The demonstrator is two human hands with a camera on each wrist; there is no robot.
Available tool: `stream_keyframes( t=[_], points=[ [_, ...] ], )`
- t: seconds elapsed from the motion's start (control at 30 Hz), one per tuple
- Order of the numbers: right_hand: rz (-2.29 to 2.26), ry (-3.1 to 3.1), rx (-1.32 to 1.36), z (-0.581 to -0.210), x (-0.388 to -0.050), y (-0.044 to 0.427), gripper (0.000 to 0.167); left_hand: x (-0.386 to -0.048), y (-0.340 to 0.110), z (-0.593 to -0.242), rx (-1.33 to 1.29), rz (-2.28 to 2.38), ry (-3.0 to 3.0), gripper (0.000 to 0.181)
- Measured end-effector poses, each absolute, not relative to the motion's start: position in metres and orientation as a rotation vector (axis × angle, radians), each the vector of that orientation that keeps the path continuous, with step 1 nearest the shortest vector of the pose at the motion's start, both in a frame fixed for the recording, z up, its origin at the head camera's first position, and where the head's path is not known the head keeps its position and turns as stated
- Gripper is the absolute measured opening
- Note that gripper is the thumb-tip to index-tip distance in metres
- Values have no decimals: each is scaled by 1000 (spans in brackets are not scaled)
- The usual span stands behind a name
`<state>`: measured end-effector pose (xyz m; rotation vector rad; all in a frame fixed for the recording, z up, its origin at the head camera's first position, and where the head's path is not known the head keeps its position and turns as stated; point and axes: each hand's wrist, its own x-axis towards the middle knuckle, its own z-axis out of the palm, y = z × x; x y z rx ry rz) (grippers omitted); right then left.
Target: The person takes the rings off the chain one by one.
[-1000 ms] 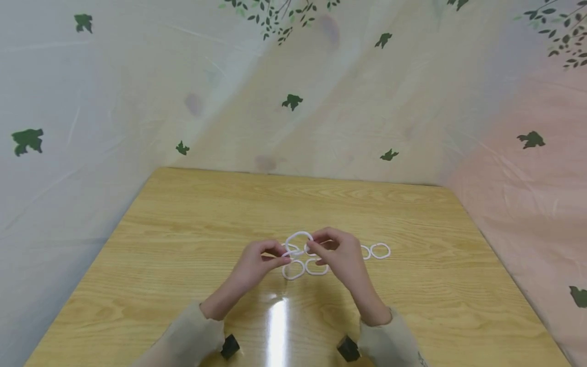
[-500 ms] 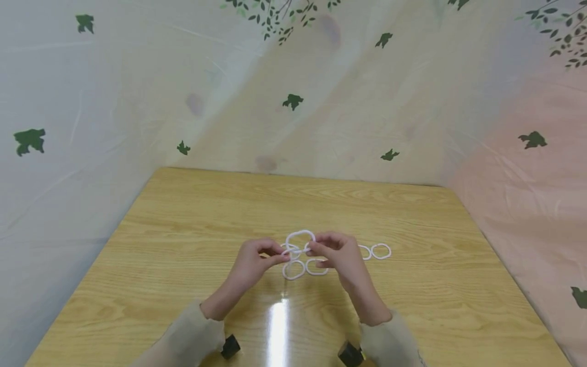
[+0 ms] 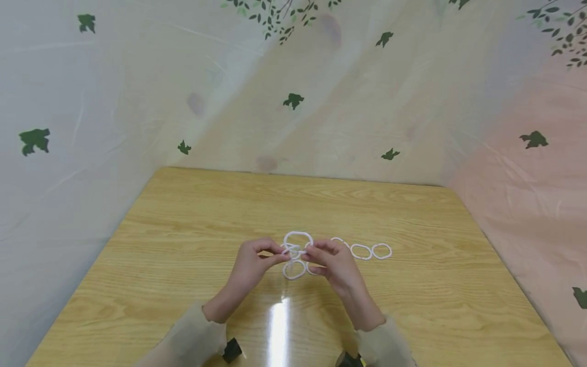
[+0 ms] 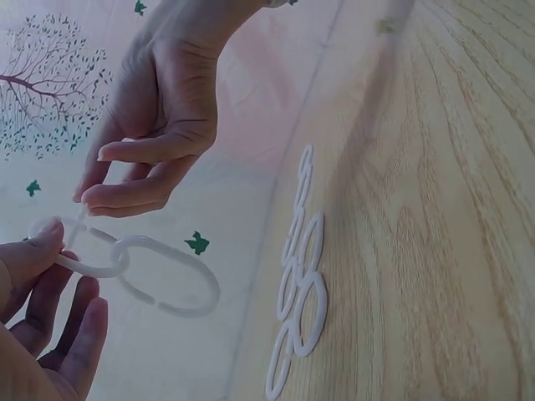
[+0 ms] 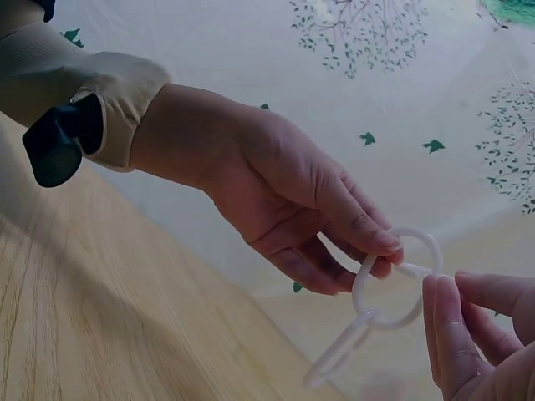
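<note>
My left hand (image 3: 254, 262) pinches a white plastic chain link (image 4: 96, 271) between thumb and fingertips, above the table. Hooked through that link is a second white link (image 4: 209, 276), with a small gap in its side. My right hand (image 3: 339, 265) pinches a third white link (image 5: 410, 269), mostly hidden by fingertips and seen nearly edge-on at the held link. Whether it passes through that link I cannot tell. In the right wrist view, the left hand's link (image 5: 358, 284) faces the camera, and the hooked one (image 5: 338, 349) hangs below.
Several loose white links (image 3: 361, 252) lie on the wooden table (image 3: 183, 214), some behind the hands and some to their right. A patterned cloth (image 3: 293, 137) rises behind the table's far edge. Black wrist cameras (image 3: 232, 350) sit at both cuffs.
My right hand has shifted slightly left and lower, closer to the left hand, uncovering more links on the table to its right. The left hand stays nearly still, keeping its pinch.
</note>
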<state>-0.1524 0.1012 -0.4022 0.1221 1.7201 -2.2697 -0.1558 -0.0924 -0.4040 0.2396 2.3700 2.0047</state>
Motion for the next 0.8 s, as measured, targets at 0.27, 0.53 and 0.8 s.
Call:
stream_keyframes(
  t=[0.27, 0.53, 0.8],
  points=[
    [-2317, 1644, 158, -403, -152, 102, 37, -155, -92, -404, 247, 2035, 2350, 9],
    [-2332, 1633, 196, -401, -152, 102, 33, -154, -92, -403, 250, 2049, 2336, 9],
    [-2353, 1622, 234, -400, -152, 103, 32, -153, -91, -402, 249, 2036, 2344, 10]
  ],
)
